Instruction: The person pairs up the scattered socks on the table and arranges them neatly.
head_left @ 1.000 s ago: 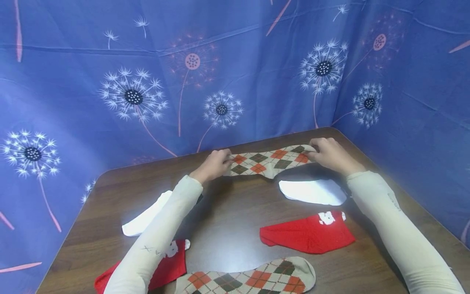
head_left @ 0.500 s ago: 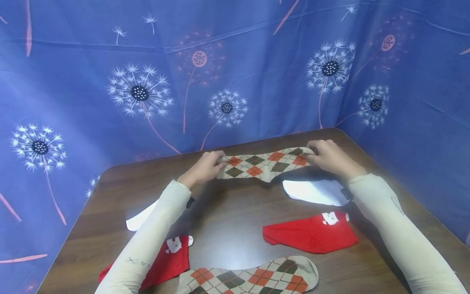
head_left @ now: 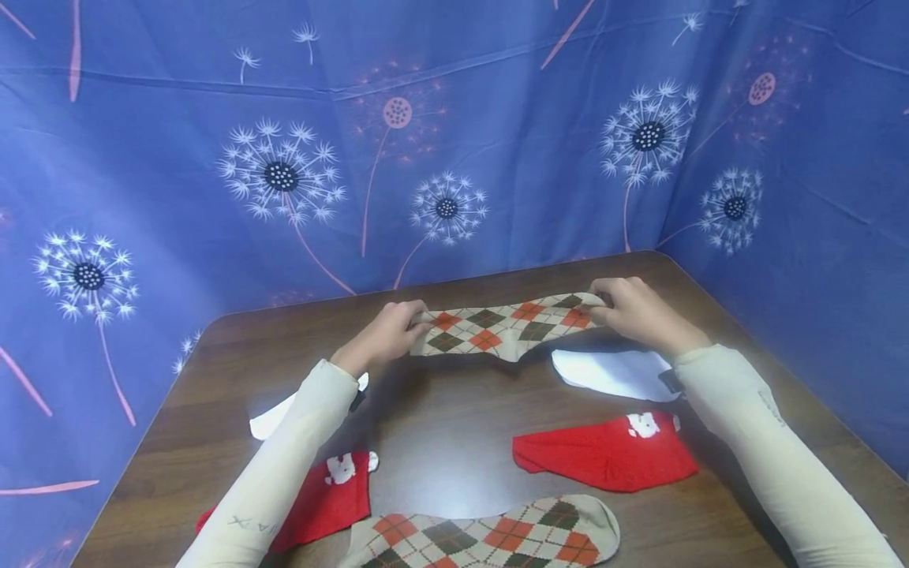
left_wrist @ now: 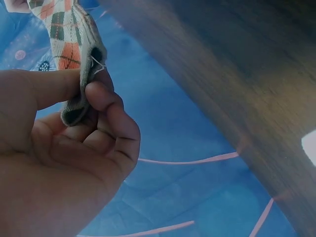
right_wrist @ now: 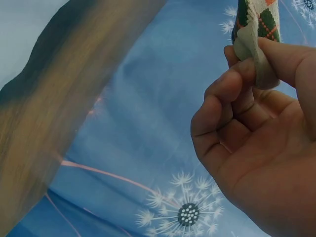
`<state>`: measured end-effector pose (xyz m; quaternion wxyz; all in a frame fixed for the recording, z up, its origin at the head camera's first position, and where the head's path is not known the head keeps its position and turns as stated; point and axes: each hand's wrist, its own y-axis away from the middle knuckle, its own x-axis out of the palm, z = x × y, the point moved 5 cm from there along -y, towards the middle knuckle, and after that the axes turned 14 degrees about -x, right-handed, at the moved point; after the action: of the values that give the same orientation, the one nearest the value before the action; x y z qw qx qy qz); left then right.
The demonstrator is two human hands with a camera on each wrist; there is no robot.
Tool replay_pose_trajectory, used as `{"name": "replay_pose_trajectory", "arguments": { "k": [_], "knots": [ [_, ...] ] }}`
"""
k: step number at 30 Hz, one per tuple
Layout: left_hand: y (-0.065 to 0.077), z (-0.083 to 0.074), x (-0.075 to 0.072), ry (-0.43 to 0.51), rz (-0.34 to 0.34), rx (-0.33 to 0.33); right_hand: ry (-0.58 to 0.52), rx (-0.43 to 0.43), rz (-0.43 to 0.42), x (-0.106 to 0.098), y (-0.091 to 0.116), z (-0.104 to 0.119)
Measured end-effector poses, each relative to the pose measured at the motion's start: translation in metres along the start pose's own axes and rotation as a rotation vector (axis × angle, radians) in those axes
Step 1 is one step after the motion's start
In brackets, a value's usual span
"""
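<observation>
An argyle sock in cream, orange and dark green is stretched sideways between both hands near the table's far edge. My left hand pinches its cuff; in the left wrist view the opening of the cuff shows between thumb and fingers. At the other end my right hand pinches the plain cream toe between thumb and forefinger. A second argyle sock lies flat at the table's near edge, partly cut off by the frame.
On the wooden table, a white sock and a red sock lie at right. Another white sock and red sock lie partly under the left sleeve. A blue dandelion-print cloth hangs behind.
Both hands have come slightly nearer with the argyle sock, the left one also shifting left. The head view has turned a little, moving the scene rightward. The socks on the table stay put.
</observation>
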<state>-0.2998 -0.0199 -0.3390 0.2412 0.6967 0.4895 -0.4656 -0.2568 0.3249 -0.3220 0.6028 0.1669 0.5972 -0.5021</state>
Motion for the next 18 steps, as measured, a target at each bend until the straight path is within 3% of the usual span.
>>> {"name": "replay_pose_trajectory", "arguments": {
  "k": [7, 18],
  "knots": [
    [0.019, 0.000, -0.007, -0.075, -0.080, 0.052, 0.009, -0.033, 0.009, -0.004, -0.003, 0.016],
    [0.048, -0.002, -0.017, -0.086, -0.124, 0.066, 0.001, -0.045, 0.046, -0.003, -0.002, 0.033]
  ]
}}
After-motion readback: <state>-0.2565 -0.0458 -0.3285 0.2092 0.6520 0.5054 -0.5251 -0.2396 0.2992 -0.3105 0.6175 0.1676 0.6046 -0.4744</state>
